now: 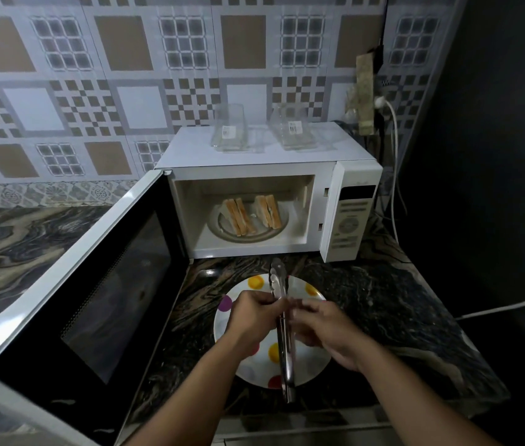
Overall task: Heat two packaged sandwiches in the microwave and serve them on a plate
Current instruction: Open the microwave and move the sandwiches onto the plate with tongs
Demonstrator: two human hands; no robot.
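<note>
Steel tongs (pixel 282 320) point tips-first at the microwave (pixel 267 188). My left hand (pixel 251 320) and right hand (pixel 325 329) both grip them above the plate (pixel 316 365).

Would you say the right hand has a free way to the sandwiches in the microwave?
Probably yes: the door is swung wide open, nothing stands before the sandwiches, though the right hand is holding tongs.

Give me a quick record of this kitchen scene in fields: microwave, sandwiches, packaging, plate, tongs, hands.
microwave: door open
sandwiches: two, on the turntable inside
packaging: two clear empty packs on top of the microwave
plate: spotted, on the counter in front, no food on it
tongs: metal, held over the plate, tips toward the microwave
left hand: on the tongs
right hand: on the tongs
</note>
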